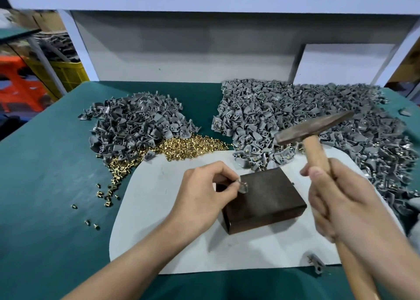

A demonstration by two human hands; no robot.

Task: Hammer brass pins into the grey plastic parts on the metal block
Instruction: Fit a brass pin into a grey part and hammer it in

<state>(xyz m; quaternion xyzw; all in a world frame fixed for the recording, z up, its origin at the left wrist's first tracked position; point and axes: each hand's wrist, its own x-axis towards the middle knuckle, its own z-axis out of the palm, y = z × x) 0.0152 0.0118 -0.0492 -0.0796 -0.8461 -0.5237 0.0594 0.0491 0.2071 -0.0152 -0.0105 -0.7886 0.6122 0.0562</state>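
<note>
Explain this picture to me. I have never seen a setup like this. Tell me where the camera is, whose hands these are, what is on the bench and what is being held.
There is no machine here. A person works with bare hands, and the single picture comes from a camera worn on their head, looking forward and down.

The left hand pinches a small grey plastic part against the top of the dark metal block. The right hand grips a wooden-handled hammer, held up above the block and blurred.

The block sits on a white mat on a green table. Behind it lie a left pile of grey parts, a heap of brass pins, and a larger right pile, where some parts show brass.
</note>
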